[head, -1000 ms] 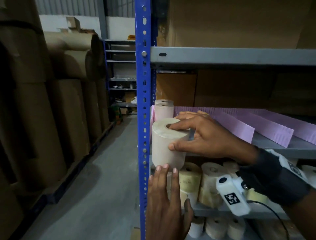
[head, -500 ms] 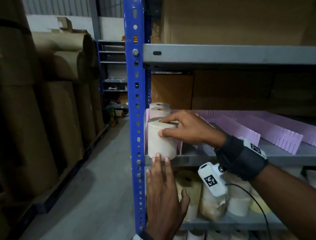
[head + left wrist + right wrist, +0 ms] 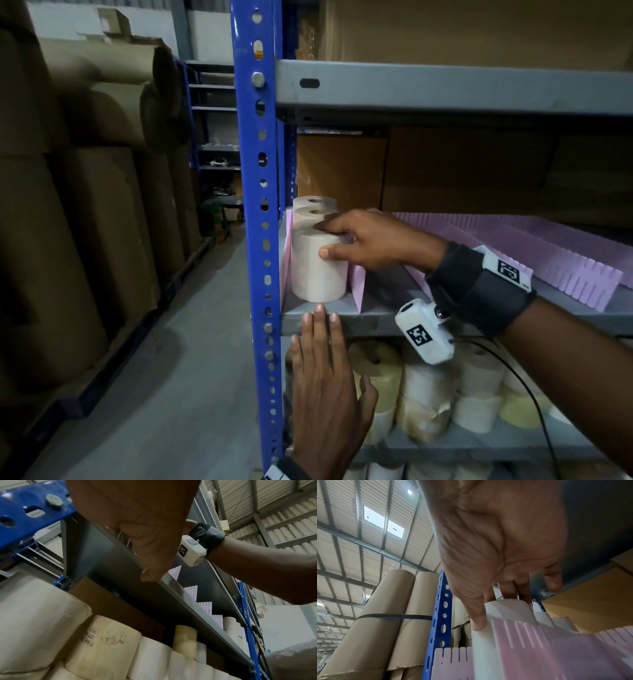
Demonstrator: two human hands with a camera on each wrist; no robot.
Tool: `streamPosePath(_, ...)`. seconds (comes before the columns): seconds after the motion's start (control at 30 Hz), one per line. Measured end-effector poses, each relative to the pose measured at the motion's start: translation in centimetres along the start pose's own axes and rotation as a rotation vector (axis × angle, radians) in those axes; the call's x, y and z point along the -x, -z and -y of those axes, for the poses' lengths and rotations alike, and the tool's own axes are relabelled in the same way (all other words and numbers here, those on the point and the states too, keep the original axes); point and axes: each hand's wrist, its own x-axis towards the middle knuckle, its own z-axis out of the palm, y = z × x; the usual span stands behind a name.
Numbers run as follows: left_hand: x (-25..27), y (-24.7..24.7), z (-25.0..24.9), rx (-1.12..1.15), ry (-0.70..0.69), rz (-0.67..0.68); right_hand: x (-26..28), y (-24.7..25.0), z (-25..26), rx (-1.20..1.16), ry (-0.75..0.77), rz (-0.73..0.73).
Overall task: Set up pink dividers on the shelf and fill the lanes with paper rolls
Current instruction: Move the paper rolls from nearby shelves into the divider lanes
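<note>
A pale paper roll (image 3: pixel 317 274) stands upright at the front of the leftmost lane of the grey shelf (image 3: pixel 376 320), between two pink dividers (image 3: pixel 358 286). Two more rolls (image 3: pixel 313 205) stand behind it. My right hand (image 3: pixel 342 240) grips the front roll's top, fingers over the rim and thumb on its side; the right wrist view shows the same hold on the roll (image 3: pixel 505 609) above a divider (image 3: pixel 539 649). My left hand (image 3: pixel 322 349) is flat with straight fingers, its tips at the shelf's front edge below the roll. More pink dividers (image 3: pixel 513 250) run to the right.
A blue perforated upright (image 3: pixel 260 205) borders the lane on the left. The lower shelf holds many yellowish and white rolls (image 3: pixel 428 387). Brown boxes (image 3: pixel 445 164) line the back. Tall brown cardboard rolls (image 3: pixel 85 205) stand across the grey floor aisle (image 3: pixel 171 377).
The roll went from in front of the shelf edge back into the left lane and now stands on the shelf. My left hand stayed flat under it.
</note>
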Motion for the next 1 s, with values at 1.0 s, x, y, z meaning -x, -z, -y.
streamPosePath(1.0,8.5,11.1,1.3,0.386,-0.089,0.029,20.0,-3.9,3.8,-0.169,-0.073,-0.341)
